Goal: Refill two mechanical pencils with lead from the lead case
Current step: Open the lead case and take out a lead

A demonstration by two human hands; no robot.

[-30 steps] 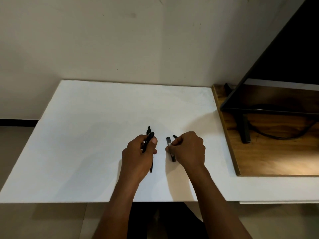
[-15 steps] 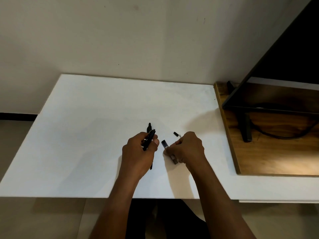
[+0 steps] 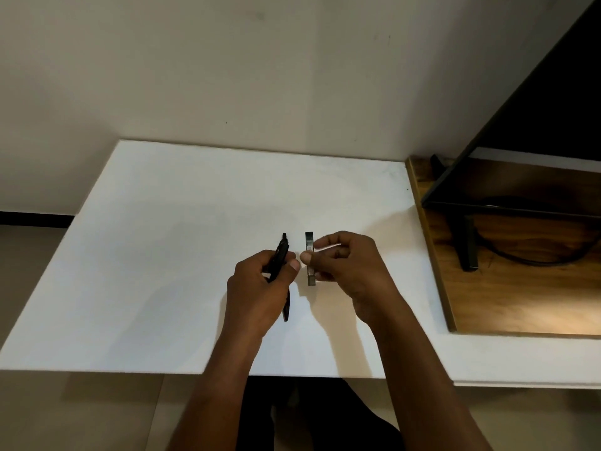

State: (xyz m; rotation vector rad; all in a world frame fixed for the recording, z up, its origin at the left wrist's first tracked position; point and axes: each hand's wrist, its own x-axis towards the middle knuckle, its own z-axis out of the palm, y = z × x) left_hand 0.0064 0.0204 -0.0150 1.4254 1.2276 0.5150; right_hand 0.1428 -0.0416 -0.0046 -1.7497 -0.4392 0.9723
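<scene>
My left hand (image 3: 257,288) is closed around a black mechanical pencil (image 3: 279,257), whose upper end sticks out past my thumb. A second black pencil (image 3: 286,307) lies on the white table (image 3: 156,255) under that hand, with only its two ends showing. My right hand (image 3: 351,265) pinches a slim dark grey lead case (image 3: 310,255) between thumb and fingers, held lengthwise just right of the pencils. The two hands are almost touching at the thumbs. Whether the case is open cannot be made out.
A wooden board (image 3: 520,304) lies along the table's right side, carrying a black monitor (image 3: 536,125) on its stand (image 3: 468,249) with a cable (image 3: 520,258). A pale wall rises behind the table. The table's near edge runs just under my forearms.
My right hand has picked the lead case up from the table and turned it straight beside the pencil. A small dark piece that lay behind that hand is now out of sight. My left hand barely moved.
</scene>
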